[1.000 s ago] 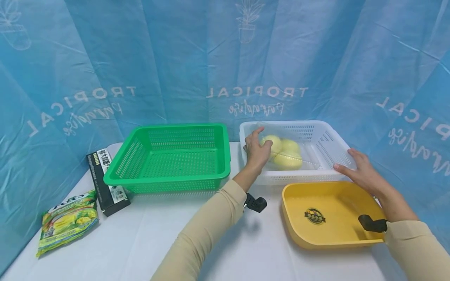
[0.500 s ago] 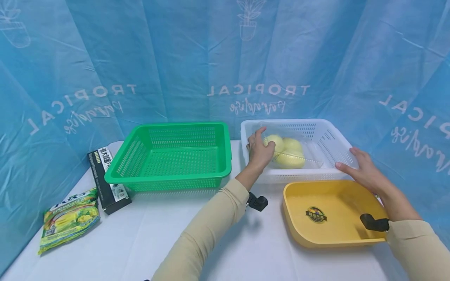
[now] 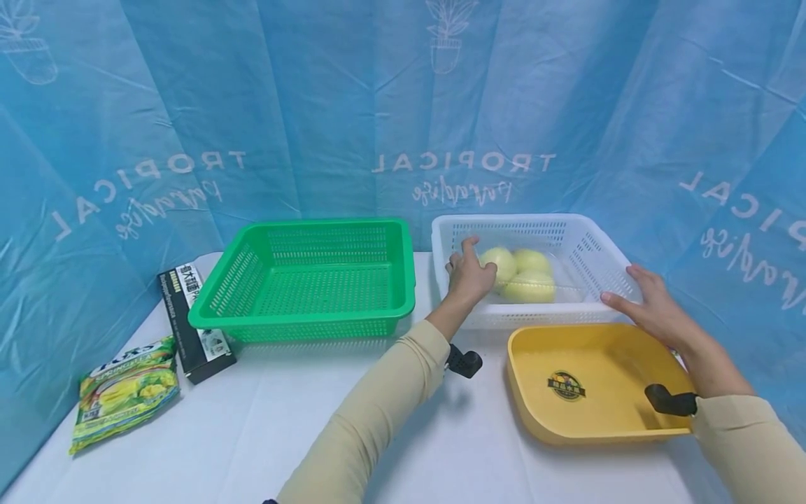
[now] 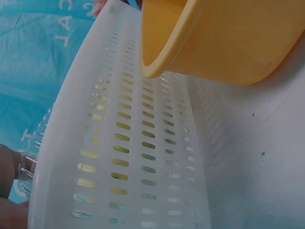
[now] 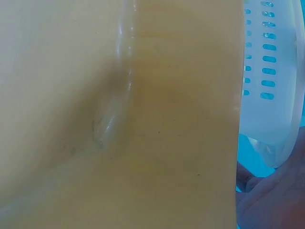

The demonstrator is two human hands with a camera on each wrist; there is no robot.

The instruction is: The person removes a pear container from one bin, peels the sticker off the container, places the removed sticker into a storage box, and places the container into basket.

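Fruit pack [image 3: 525,275] in white basket [image 3: 592,241]: left hand [image 3: 469,276] grips it; right hand [image 3: 648,308] flat on rim.

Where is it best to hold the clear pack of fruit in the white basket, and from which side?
Probably from above, gripping the clear pack at its left end, where the left hand already is. The white basket walls block the sides, so only the top is open.

You have two baskets, one green [image 3: 308,280] and one white [image 3: 579,245], one yellow tray [image 3: 592,385], three pale fruits [image 3: 525,273], one snack bag [image 3: 122,388] and one black box [image 3: 189,325].
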